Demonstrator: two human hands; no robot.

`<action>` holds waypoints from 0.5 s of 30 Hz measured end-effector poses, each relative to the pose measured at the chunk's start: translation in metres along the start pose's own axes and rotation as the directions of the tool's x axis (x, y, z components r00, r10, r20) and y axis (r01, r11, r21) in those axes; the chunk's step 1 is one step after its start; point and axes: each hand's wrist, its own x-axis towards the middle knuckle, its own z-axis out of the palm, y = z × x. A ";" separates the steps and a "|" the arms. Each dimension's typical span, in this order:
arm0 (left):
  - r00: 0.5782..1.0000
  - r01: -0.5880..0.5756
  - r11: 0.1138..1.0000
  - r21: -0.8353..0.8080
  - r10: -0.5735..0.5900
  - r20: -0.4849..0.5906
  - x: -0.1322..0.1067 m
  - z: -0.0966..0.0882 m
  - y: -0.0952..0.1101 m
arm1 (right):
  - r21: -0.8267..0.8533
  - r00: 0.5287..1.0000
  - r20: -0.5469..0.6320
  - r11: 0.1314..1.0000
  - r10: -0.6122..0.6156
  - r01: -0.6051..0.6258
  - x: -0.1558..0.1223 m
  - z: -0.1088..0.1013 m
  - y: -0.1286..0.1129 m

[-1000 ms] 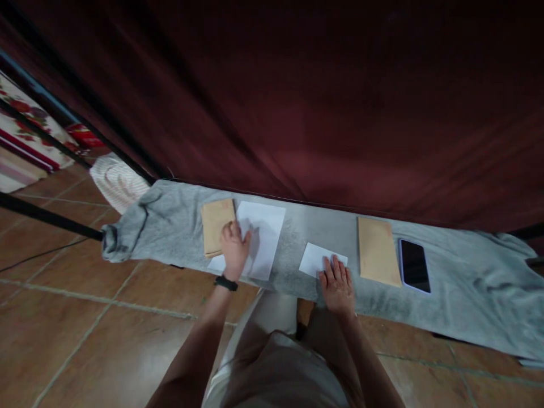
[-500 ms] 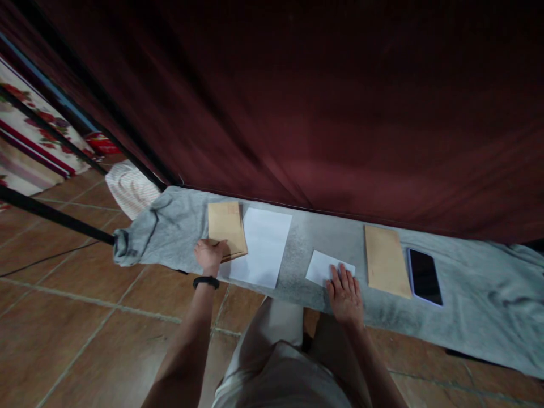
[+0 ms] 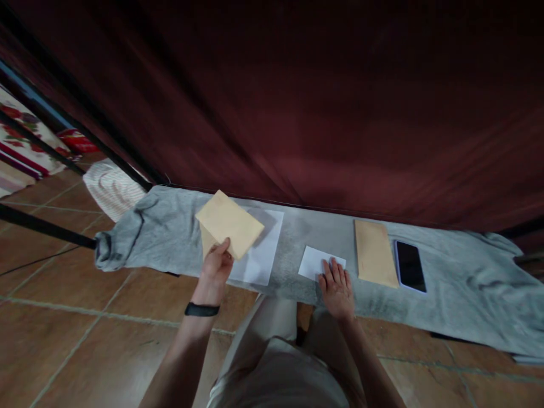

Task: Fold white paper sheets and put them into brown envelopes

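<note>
My left hand (image 3: 215, 267), with a black band at the wrist, pinches the near corner of a tan envelope (image 3: 229, 223) and holds it lifted and tilted above the grey cloth (image 3: 170, 226). Beneath it lie another tan envelope (image 3: 205, 240), mostly covered, and a white sheet of paper (image 3: 259, 255). My right hand (image 3: 336, 288) lies flat with fingers stretched out, its fingertips on the near edge of a small folded white paper (image 3: 315, 262).
A second tan envelope stack (image 3: 374, 253) and a dark phone (image 3: 409, 266) lie to the right on the cloth. A dark red curtain (image 3: 297, 102) hangs behind. Tiled floor (image 3: 85, 334) lies in front, a black bar (image 3: 42, 225) and striped fabric (image 3: 111, 187) at left.
My left hand moved from the white sheet to the envelope pile, gripped the top tan envelope and lifted it up and rightward. My right hand stayed on the small paper.
</note>
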 end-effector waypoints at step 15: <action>0.960 0.275 0.960 -0.049 -0.277 -0.034 -0.085 0.066 -0.122 | 0.304 0.990 0.081 0.943 0.113 -0.133 0.023 -0.032 -0.005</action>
